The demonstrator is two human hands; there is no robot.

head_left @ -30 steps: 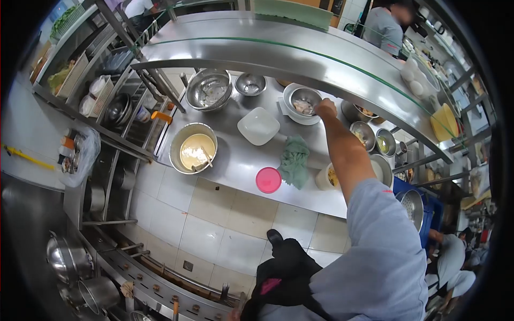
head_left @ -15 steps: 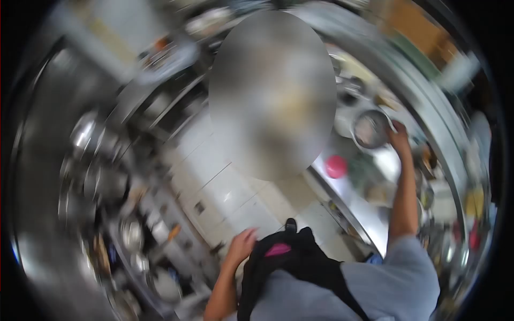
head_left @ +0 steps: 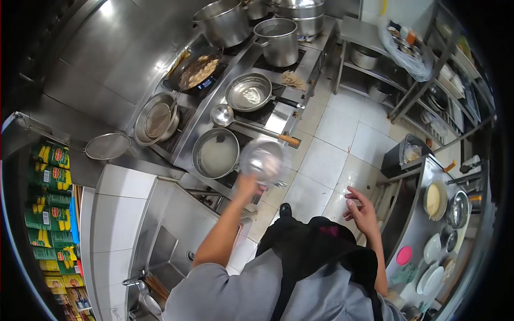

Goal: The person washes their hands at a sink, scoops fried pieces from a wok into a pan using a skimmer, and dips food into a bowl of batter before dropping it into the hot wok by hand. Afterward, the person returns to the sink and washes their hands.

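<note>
My left hand [head_left: 249, 188] grips the near rim of a metal bowl [head_left: 265, 161], blurred by motion, with pale pinkish pieces in it. The bowl hangs just right of a pan of cloudy liquid [head_left: 216, 153] on the stove. Empty and apart from the bowl, my right hand [head_left: 363, 213] is over the floor with its fingers spread. A ladle [head_left: 222, 114] with a wooden handle lies above the bowl, below a shiny empty-looking pan [head_left: 249, 93].
A wok with food [head_left: 201, 72], strainers [head_left: 108, 146] and large pots [head_left: 278, 43] stand around the stove. At lower left is a sink [head_left: 162, 247]. A steel worktable [head_left: 406, 229] with bowls runs along the right, near a black bin [head_left: 395, 158].
The view has swung from the worktable to the stove. The bowl was in my right hand and is now in my left. My right hand has let go and opened.
</note>
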